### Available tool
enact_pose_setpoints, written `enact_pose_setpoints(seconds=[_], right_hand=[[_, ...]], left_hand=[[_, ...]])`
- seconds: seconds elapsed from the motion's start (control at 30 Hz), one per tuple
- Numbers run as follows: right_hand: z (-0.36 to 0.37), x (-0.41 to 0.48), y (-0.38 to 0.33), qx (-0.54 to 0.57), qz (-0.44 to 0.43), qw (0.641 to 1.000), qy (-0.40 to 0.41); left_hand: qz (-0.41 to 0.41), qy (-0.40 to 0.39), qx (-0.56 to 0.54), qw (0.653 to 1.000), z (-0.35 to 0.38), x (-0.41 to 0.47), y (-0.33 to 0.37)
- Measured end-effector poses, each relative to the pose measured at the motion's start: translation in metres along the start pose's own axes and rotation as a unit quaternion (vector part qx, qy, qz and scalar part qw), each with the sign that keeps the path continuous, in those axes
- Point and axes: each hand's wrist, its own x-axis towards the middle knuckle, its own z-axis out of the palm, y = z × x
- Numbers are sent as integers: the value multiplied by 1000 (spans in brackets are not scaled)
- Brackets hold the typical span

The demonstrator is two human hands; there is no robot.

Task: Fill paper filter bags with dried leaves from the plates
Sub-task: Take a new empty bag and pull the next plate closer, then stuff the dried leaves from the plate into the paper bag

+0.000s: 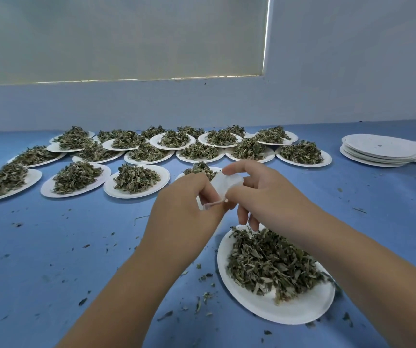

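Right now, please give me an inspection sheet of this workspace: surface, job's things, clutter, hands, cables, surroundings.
Surface: blue table, leaf crumbs scattered on it.
Job's things: white filter bag held above the near plate of dried leaves; many filled plates behind.
Clutter: stack of empty plates at far right.
Hands: left hand and right hand both pinch the filter bag.
Cables: nothing seen.
Surroundings: pale wall, window blind.

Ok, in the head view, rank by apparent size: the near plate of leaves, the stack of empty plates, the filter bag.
1. near plate of leaves
2. stack of empty plates; farther off, so its plates may truly match
3. filter bag, partly covered
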Motion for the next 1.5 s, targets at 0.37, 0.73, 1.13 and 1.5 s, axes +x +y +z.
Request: enact_pose_setpoints(seconds=[0.37, 0.73, 1.13, 1.5], right_hand=[[-5, 3, 9, 28, 11, 1000, -2], [-3, -1, 9, -47, -59, 996, -44], [11, -3, 13, -61, -29, 997, 42], [-11, -7, 13, -79, -29, 995, -53]], left_hand=[[-162, -34, -169, 972, -4, 1, 4], [-67, -47, 97, 992, -6, -1, -1], [5, -17, 151, 988, -3, -8, 12], [41, -14, 104, 994, -11, -5, 8]])
